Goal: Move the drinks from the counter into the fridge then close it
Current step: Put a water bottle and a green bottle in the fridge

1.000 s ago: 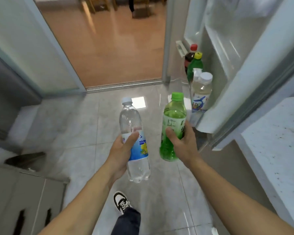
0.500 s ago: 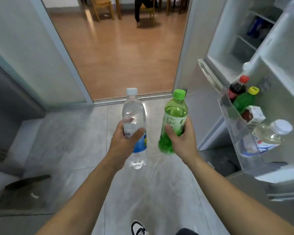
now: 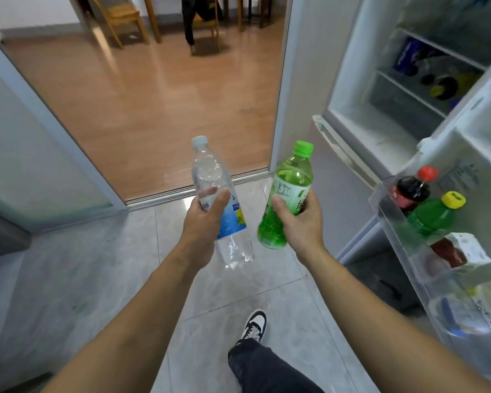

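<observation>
My left hand [image 3: 203, 219] grips a clear water bottle [image 3: 210, 177] with a blue label and a pale cap, tilted a little to the left. My right hand [image 3: 301, 222] grips a green tea bottle [image 3: 291, 177] with a green cap around its label. Both are held out over the tiled floor, left of the open fridge [image 3: 380, 129]. The fridge door shelf [image 3: 394, 222] at the right holds a dark cola bottle [image 3: 411, 190] with a red cap, a green bottle [image 3: 432, 214] with a yellow cap, a small carton [image 3: 462, 248] and further drinks lower down.
Inside the fridge, glass shelves [image 3: 425, 78] carry several dark items. A sliding glass door [image 3: 26, 143] stands at the left beside an open doorway onto a wooden floor [image 3: 153, 103], with chairs and a person's legs [image 3: 190, 21] at the back. My shoe [image 3: 254, 326] is on the tiles.
The view has swung up and to the right, so the fridge interior and door shelf now show more fully. Both hands keep their bottles, slightly raised and closer to the fridge.
</observation>
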Demonstrator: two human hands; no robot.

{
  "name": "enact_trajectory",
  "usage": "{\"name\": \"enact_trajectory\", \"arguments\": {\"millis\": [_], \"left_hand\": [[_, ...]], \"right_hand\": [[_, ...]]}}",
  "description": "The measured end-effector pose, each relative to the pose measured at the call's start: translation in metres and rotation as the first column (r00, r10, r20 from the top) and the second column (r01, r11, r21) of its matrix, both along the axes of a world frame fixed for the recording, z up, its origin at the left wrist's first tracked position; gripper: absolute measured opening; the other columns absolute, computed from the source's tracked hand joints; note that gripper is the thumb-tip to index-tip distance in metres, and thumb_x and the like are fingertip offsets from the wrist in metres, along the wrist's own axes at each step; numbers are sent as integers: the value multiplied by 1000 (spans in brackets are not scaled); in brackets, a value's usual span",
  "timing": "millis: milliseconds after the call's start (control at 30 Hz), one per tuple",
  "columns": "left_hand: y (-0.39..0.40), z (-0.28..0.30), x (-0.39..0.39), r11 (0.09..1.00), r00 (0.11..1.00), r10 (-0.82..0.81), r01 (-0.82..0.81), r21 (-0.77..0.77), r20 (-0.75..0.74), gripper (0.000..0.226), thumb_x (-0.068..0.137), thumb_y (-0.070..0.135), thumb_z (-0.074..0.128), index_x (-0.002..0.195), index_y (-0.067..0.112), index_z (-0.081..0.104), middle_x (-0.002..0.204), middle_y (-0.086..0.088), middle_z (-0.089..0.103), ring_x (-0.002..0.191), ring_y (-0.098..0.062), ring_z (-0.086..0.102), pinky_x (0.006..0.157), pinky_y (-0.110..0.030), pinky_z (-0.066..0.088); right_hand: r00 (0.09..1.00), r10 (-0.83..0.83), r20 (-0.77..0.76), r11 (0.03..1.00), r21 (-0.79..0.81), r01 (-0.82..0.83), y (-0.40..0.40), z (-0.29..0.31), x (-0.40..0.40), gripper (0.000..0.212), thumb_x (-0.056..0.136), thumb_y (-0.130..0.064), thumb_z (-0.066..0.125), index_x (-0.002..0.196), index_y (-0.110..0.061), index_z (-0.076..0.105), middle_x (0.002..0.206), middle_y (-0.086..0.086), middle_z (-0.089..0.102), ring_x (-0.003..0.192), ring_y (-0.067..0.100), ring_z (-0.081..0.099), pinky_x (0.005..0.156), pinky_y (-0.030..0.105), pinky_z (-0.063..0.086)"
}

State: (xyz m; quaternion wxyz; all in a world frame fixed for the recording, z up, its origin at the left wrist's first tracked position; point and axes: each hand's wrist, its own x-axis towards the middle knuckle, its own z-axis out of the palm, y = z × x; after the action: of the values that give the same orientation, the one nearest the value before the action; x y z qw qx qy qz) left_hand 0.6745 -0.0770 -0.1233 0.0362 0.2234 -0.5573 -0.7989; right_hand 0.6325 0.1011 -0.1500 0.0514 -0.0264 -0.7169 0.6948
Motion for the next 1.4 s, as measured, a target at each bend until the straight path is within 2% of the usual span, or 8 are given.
{"name": "enact_trajectory", "arguments": {"millis": [233, 367, 667, 733, 900, 1100, 1233, 1400], "left_hand": [[-15, 3, -137, 994, 993, -111, 110, 29, 41, 48, 88, 35, 68, 130, 14, 54, 141, -18, 52, 118, -38, 61, 94, -59, 52], [-5, 10, -212, 985, 985, -168, 166, 36, 40, 51, 86, 32, 70, 131, 15, 54, 130, -21, 59, 108, -36, 65, 93, -59, 52], [56, 17, -366, 914, 912, -402, 405, -15, 80, 35, 86, 35, 75, 115, 22, 61, 107, -13, 69, 82, -23, 72, 87, -54, 57], [70, 18, -400, 881, 880, -471, 472, -20, 61, 27, 87, 32, 74, 110, 24, 62, 98, -6, 71, 79, -21, 72, 85, -50, 58], [105, 39, -490, 747, 751, -661, 658, -97, 7, 42, 80, 36, 77, 116, 21, 59, 105, -11, 72, 94, -32, 72, 85, -50, 58], [162, 83, -570, 583, 555, -812, 753, -306, -183, 26, 71, 47, 74, 93, 41, 63, 82, 17, 73, 79, -5, 72, 72, -28, 57], [215, 111, -606, 526, 468, -850, 759, -383, -241, 51, 59, 58, 74, 102, 35, 58, 89, 14, 73, 82, -3, 71, 67, -19, 56], [287, 139, -646, 508, 373, -854, 748, -427, -362, 36, 79, 30, 81, 107, 28, 57, 95, 8, 71, 81, -2, 70, 68, -18, 53]], "right_hand": [[988, -147, 55, 989, -8, 148, -9, 1, -123, 31, 78, -31, 80, 101, -30, 60, 89, -10, 71, 81, 4, 69, 78, 35, 60], [971, -235, 42, 972, 10, 235, 5, 8, -186, 32, 79, -27, 81, 103, -22, 61, 90, -4, 72, 82, 12, 70, 78, 40, 60], [872, -489, 29, 871, 78, 485, 58, 18, -293, 29, 80, -25, 82, 98, -29, 60, 80, -18, 69, 72, -7, 65, 64, 11, 50], [839, -543, 23, 837, 98, 539, 71, 23, -314, 31, 81, -27, 81, 101, -31, 58, 86, -15, 69, 77, -5, 66, 69, 16, 52], [723, -689, -47, 718, 88, 690, 98, 50, -373, 29, 82, -22, 80, 96, -33, 57, 82, -28, 69, 74, -12, 64, 64, 7, 48], [555, -816, -164, 551, 71, 831, 138, 94, -413, 32, 81, -22, 81, 99, -34, 57, 89, -15, 69, 79, -6, 66, 67, 9, 50], [407, -880, -246, 406, 55, 912, 181, 123, -431, 40, 80, -26, 81, 107, -34, 52, 96, -20, 65, 81, -15, 62, 69, 4, 47], [223, -915, -337, 244, -21, 970, 243, 156, -455, 48, 83, -31, 78, 123, -23, 52, 98, -28, 57, 80, -29, 54, 67, -5, 40]]}}
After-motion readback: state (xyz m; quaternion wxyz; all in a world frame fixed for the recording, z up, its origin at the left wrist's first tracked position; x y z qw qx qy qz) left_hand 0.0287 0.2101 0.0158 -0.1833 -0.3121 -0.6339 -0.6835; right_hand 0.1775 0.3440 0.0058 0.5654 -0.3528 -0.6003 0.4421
